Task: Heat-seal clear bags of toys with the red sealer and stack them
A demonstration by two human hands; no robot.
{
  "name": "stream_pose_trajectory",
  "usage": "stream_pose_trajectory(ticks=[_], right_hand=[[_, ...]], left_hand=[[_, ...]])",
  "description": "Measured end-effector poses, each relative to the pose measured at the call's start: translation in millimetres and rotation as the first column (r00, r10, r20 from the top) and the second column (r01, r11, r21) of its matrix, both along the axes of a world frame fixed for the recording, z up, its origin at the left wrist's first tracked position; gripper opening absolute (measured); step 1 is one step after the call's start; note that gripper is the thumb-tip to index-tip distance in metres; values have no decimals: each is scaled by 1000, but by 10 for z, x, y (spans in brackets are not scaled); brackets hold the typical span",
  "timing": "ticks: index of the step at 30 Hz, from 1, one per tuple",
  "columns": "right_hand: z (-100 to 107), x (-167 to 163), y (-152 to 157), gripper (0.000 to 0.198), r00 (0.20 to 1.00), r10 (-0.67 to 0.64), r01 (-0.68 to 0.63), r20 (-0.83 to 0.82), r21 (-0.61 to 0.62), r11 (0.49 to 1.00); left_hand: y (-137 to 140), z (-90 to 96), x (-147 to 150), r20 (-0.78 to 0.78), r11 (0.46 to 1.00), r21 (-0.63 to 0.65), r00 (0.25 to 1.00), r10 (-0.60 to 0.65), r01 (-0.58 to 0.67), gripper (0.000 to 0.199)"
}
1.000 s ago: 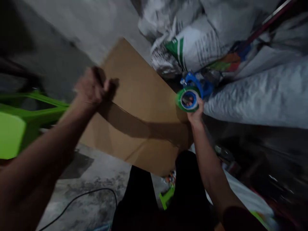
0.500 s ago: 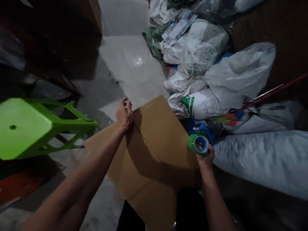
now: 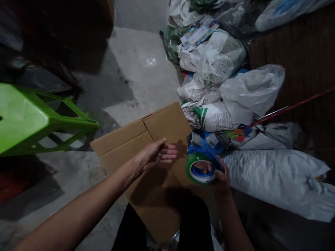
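A folded brown cardboard box point(image 3: 167, 125) lies between my knees, its flap seams running across the top. Above its middle is my left hand point(image 3: 161, 155), fingers stretched out and holding nothing. At the right edge of the cardboard, my right hand point(image 3: 222, 174) grips a blue tape dispenser point(image 3: 206, 148) loaded with a roll of green tape point(image 3: 192, 167). Some of the right fingers show through the hole of the roll.
A bright green plastic stool point(image 3: 47, 118) lies on its side at the left. White plastic sacks point(image 3: 220, 55) pile up at the right, with a long pale sack point(image 3: 267, 177) below them. A thin red pole point(image 3: 293, 106) sticks out over the bags. Grey concrete floor point(image 3: 141, 69) extends ahead.
My left hand has moved from the far edge of the cardboard in toward its middle, fingers now extended. My right hand has brought the tape dispenser leftward, turning it so its blue body shows.
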State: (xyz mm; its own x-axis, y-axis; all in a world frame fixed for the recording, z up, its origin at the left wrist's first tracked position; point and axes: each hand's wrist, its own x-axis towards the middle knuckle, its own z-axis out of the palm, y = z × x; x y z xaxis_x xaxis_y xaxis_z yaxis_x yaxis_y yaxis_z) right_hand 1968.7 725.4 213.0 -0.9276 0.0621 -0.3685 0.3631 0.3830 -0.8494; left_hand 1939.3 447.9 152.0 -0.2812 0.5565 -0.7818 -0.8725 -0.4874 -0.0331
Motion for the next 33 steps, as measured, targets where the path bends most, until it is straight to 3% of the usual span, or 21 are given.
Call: stream_pose_trajectory(ticks=[3,6,10,12,14,20,23,27,33], right_hand=[[170,-21,3,50,970,240,-227,-34,221,949],[311,-66,-40,53,827,548,-434,-123,478,763],[431,-105,-112,52,590,798,-523,-125,694,495],[475,-104,-133,54,512,853,-539,-104,734,413],[517,-97,-141,55,464,882,-564,-84,739,368],[592,-82,-182,58,437,898,-590,-47,739,326],[569,-37,-285,54,410,910,-580,-66,751,315],[444,127,-539,49,504,859,-535,-87,749,390],[120,236,-1211,47,703,699,-382,-133,759,528]], left_hand=[[-73,56,56,71,965,262,997,3,-22,60],[-158,-3,88,12,928,372,1000,1,-5,53],[-175,-112,140,-15,941,336,999,-33,36,36],[-149,-142,171,-16,954,294,999,-52,55,25],[-121,-150,205,-26,966,250,998,-56,61,16],[-42,-149,323,-97,984,178,995,14,3,22],[-28,-206,349,-141,1000,6,990,-15,16,12],[-202,-305,274,-349,968,-249,930,-114,26,9],[-873,-385,-94,-469,862,-504,823,-322,50,17]])
